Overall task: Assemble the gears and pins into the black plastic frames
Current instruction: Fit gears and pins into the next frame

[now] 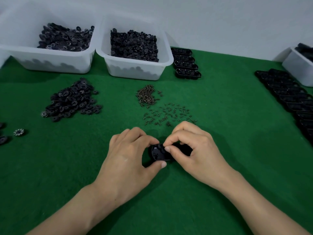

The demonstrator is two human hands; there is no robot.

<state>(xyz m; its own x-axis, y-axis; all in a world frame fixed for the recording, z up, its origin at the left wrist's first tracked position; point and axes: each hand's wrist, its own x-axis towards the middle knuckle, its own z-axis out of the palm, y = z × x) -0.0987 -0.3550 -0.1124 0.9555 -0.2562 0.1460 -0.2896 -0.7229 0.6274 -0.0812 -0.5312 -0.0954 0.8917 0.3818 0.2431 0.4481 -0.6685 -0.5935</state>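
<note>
A green felt tabletop (220, 150) fills most of the view. At its far left stand two white bins side by side, the left bin (50, 63) and the right bin (135, 70), both heaped with black gears. Along the right edge a long row of frames (291, 99) runs away towards a smaller white bin (294, 68). Four more frames (185, 65) lie stacked edge to edge just beside the right bin. A loose gear pile (72, 100) sits left of centre, well apart from the hands.

The left hand (130, 155) and the right hand (194, 150) meet near the middle, low over the felt, around one black frame (159, 152). Its long axis runs left to right across the view, and its open hollow faces up. The rounded left end shows between the hands, while the right end is hidden. The left fingers curl over the far edge, with the thumb on the near edge. The right fingers curl over the right half, thumb and forefinger tips together above the hollow; what they pinch cannot be told.

Just beyond the hands lie scattered pins (169, 114), and behind them a denser pin heap (147, 96).
</note>
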